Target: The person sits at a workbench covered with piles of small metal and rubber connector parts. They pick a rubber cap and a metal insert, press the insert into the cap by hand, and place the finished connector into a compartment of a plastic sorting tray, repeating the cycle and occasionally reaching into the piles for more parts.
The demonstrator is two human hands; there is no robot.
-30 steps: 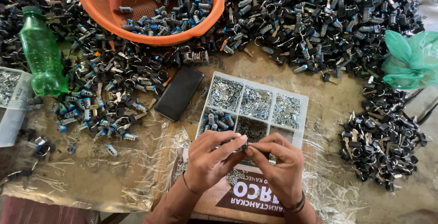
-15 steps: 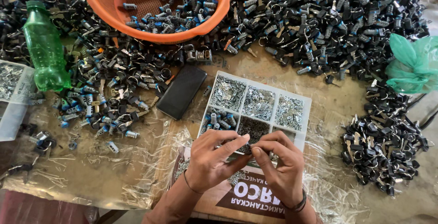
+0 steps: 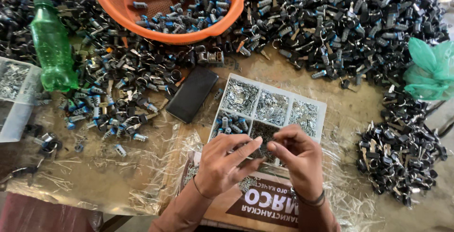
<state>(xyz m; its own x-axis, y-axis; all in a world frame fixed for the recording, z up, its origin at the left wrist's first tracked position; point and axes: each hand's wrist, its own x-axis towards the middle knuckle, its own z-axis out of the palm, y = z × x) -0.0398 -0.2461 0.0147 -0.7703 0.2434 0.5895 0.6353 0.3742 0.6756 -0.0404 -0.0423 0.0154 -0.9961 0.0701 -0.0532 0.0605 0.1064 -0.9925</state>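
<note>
Both hands pinch small part over white divided tray; orange basket beyond.

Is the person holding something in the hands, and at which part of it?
The left hand and right hand meet fingertip to fingertip above the compartment tray. Any small part pinched between them is hidden, so the thing and the grip point cannot be told.

Even daylight, soft shadows, slight glare on plastic sheet, mostly sharp
</note>
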